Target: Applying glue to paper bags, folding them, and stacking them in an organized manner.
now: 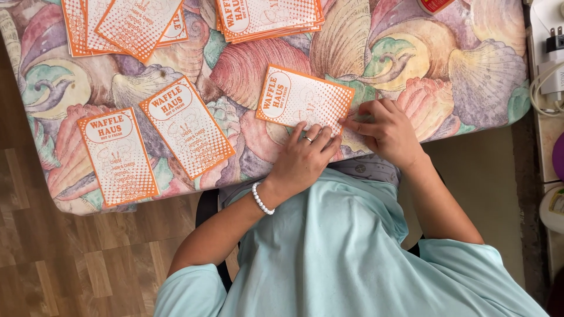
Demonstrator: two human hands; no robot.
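An orange-and-white printed paper bag (302, 97) lies flat near the table's front edge, on a cloth patterned with seashells (411, 53). My left hand (302, 157), with a ring and a white bead bracelet, presses its fingertips on the bag's lower edge. My right hand (385, 130) pinches the bag's lower right corner with fingers bent. Neither hand lifts the bag off the cloth.
Two more flat bags (117, 155) (187, 126) lie at the left. Stacks of the same bags (126, 23) (267, 17) sit along the far edge. A white plug and cable (549, 70) are on a side surface at right. Wood floor lies at left.
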